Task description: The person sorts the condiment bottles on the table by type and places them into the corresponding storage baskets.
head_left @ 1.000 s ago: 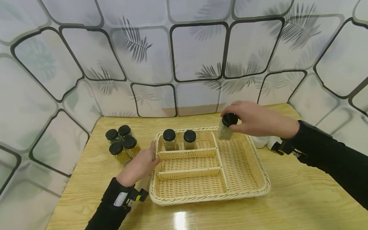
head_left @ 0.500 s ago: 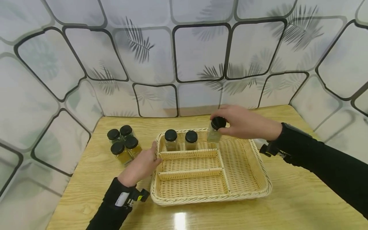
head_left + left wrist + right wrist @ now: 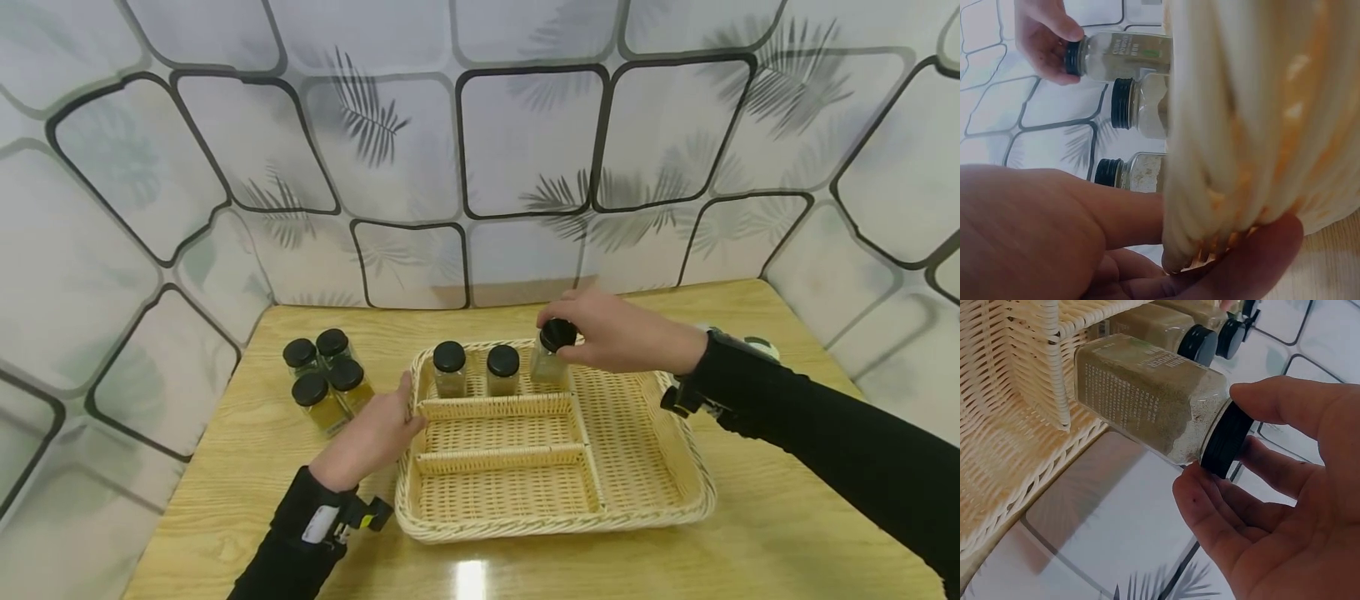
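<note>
My right hand (image 3: 611,333) pinches the black lid of a spice jar (image 3: 1147,394) filled with greyish powder. In the head view this jar is at the right end of the back compartment of a wicker basket (image 3: 555,527), its base behind the divider. Two more black-lidded spice jars, one at the left (image 3: 450,371) and one in the middle (image 3: 502,372), stand in that same compartment. My left hand (image 3: 371,442) grips the basket's left rim, thumb and fingers on either side of the weave, as the left wrist view shows.
Several spice jars (image 3: 326,400) with black lids and yellow or green contents stand grouped on the wooden table (image 3: 240,500), left of the basket. White objects (image 3: 761,346) lie partly hidden behind my right sleeve. A patterned cloth wall (image 3: 532,142) encloses the back and sides.
My right hand has carried its spice jar leftward from over the large right compartment, then down into the back compartment beside the other two. The left hand keeps its grip on the rim.
</note>
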{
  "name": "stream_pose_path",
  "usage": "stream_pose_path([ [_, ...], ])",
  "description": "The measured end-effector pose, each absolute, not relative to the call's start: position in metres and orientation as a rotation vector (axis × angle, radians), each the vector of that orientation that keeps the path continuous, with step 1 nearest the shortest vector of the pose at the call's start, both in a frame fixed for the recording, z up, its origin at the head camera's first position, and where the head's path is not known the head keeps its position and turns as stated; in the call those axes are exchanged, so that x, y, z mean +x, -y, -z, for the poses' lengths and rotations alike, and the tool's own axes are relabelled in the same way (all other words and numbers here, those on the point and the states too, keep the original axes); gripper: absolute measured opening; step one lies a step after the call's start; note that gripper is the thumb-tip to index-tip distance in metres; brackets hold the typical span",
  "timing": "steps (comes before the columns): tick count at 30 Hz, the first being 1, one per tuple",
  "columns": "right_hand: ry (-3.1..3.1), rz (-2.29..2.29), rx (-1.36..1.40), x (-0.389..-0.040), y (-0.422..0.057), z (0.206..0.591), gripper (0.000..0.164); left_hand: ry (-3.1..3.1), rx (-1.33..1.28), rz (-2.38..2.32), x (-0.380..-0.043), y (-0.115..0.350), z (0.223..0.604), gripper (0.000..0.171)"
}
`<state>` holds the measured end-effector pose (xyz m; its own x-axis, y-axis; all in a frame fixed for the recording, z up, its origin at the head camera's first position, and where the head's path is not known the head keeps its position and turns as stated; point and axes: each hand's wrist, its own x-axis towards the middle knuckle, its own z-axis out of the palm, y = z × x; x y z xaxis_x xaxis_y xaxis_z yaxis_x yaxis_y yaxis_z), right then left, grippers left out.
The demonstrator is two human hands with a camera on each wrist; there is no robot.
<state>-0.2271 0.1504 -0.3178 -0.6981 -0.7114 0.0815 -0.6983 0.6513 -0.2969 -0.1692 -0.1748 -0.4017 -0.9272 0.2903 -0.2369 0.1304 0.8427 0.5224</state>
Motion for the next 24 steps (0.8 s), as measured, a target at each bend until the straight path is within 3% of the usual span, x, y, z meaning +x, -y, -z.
stream_pose_path([
  [24, -2.734, 0.415, -1.057, -0.234, -0.144, 0.343, 0.037, -2.705, 0.306, -0.751, -0.17, 0.174, 0.402, 0.081],
])
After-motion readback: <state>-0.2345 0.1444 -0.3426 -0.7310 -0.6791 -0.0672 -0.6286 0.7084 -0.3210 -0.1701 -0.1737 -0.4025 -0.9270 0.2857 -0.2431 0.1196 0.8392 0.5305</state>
